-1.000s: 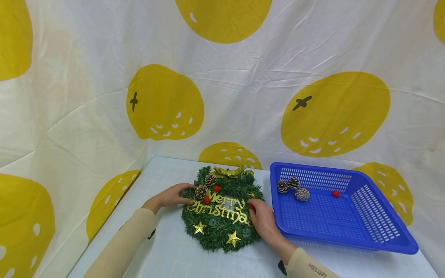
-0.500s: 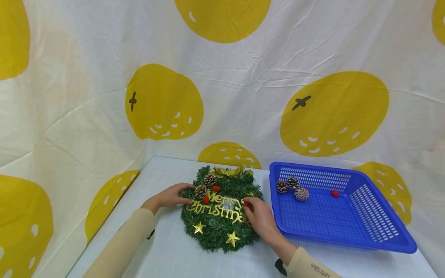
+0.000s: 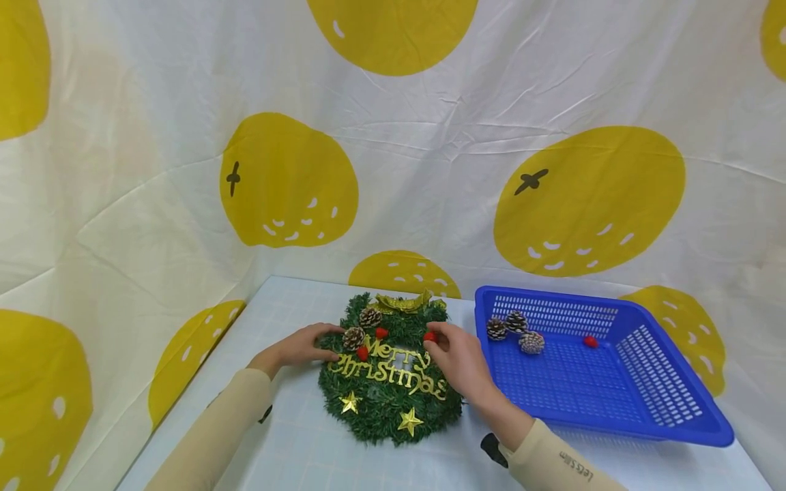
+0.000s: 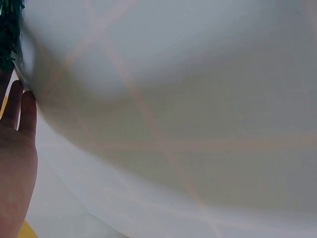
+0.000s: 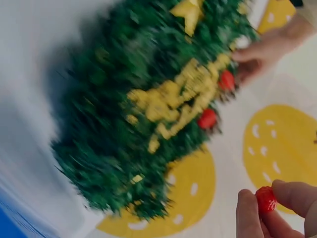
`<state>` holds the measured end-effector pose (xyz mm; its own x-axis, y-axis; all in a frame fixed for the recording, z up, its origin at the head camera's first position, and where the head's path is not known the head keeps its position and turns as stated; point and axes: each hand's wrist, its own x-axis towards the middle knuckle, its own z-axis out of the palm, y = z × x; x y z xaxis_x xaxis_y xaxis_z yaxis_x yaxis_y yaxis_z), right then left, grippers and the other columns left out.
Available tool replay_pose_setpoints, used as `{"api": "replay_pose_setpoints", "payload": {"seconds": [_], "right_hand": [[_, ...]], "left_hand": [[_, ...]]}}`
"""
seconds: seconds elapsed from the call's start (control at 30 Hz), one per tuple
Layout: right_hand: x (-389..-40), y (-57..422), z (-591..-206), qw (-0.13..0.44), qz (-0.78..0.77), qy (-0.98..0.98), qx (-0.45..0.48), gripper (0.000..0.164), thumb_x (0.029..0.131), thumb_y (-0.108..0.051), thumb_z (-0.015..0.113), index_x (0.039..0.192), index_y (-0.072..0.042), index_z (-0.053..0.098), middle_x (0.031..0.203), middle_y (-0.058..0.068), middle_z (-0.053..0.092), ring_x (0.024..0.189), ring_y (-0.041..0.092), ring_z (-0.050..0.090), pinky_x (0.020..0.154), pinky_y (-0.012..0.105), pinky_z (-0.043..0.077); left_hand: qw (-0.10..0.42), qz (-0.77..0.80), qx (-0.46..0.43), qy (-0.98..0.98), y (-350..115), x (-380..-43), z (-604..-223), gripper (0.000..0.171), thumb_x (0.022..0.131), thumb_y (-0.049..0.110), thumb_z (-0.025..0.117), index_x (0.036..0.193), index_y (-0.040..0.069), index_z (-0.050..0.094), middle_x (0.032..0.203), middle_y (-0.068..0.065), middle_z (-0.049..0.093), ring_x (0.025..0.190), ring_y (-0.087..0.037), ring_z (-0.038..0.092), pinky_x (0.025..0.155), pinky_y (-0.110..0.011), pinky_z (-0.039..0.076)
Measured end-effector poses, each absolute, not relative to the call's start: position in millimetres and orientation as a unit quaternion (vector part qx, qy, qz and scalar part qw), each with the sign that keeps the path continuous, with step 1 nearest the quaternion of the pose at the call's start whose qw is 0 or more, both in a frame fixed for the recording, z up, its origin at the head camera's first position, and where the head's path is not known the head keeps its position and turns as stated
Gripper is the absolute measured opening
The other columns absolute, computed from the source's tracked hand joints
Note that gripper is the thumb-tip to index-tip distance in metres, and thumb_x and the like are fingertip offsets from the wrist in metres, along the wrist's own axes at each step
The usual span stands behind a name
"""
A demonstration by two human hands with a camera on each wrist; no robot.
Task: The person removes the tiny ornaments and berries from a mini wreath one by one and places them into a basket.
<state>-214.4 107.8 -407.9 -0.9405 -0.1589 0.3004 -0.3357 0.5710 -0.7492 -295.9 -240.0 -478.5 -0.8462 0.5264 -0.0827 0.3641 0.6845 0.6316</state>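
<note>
A green Christmas wreath (image 3: 381,409) lies on the table, bearing gold "Merry Christmas" lettering (image 3: 396,361), gold stars (image 3: 409,421), two pine cones (image 3: 353,338) and two red berries (image 3: 381,333). My right hand (image 3: 460,358) pinches another small red berry (image 5: 266,199) between thumb and fingertips, over the upper right part of the wreath. At the wreath's left edge, my left hand (image 3: 303,345) rests with index finger and thumb spread against the greenery. The left wrist view shows some fingers (image 4: 27,111) of that hand extended, near a bit of tinsel.
A blue plastic basket (image 3: 602,426) stands right of the wreath, close by my right forearm. Several pine cones (image 3: 531,342) and one red berry (image 3: 590,341) lie in it. A gold bow (image 3: 402,302) tops the wreath. Behind the table hangs a white cloth (image 3: 424,184) with yellow fruit prints.
My right hand has moved up and away from the right end of the lettering with its red berry, uncovering the last letters. The left hand stays at the wreath's edge.
</note>
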Motion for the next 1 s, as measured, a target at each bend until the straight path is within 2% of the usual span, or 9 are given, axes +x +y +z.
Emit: {"api": "replay_pose_setpoints", "payload": {"seconds": [0.33,0.6,0.8,1.0], "right_hand": [[-228.4,119.8,-366.2,0.112,0.426,-0.888,0.129,0.034,0.092,-0.014,0.069,0.124,-0.003,0.066,0.110,0.013,0.071,0.099,0.027,0.069,0.080,0.040,0.057],[-247.2,148.3,-336.3,0.146,0.394,-0.900,0.114,0.033,0.094,-0.016,0.066,0.125,-0.004,0.066,0.111,0.015,0.071,0.102,0.030,0.067,0.085,0.047,0.053],[-261.9,178.9,-330.7,0.143,0.382,-0.909,0.081,0.036,0.097,-0.019,0.062,0.129,-0.003,0.061,0.118,0.018,0.068,0.109,0.035,0.063,0.089,0.049,0.051],[-271.6,207.8,-334.5,0.143,0.363,-0.919,0.050,0.040,0.098,-0.018,0.061,0.131,0.004,0.058,0.120,0.024,0.065,0.111,0.039,0.061,0.094,0.051,0.048]], "left_hand": [[0.130,0.314,0.248,0.907,-241.3,-298.0,-480.2,0.063,0.090,0.038,0.071,0.144,0.014,0.049,0.148,-0.017,0.042,0.137,-0.041,0.035,0.108,-0.060,0.031],[0.136,0.319,0.242,0.906,-240.5,-297.3,-479.8,0.064,0.089,0.039,0.071,0.144,0.015,0.049,0.148,-0.016,0.042,0.137,-0.040,0.035,0.108,-0.059,0.031],[0.138,0.323,0.237,0.906,-240.8,-297.4,-480.1,0.064,0.089,0.038,0.072,0.144,0.015,0.049,0.149,-0.016,0.042,0.138,-0.039,0.034,0.109,-0.059,0.030],[0.141,0.326,0.236,0.904,-240.1,-297.7,-479.9,0.064,0.089,0.038,0.072,0.144,0.015,0.049,0.149,-0.017,0.041,0.138,-0.040,0.034,0.109,-0.059,0.030]]}}
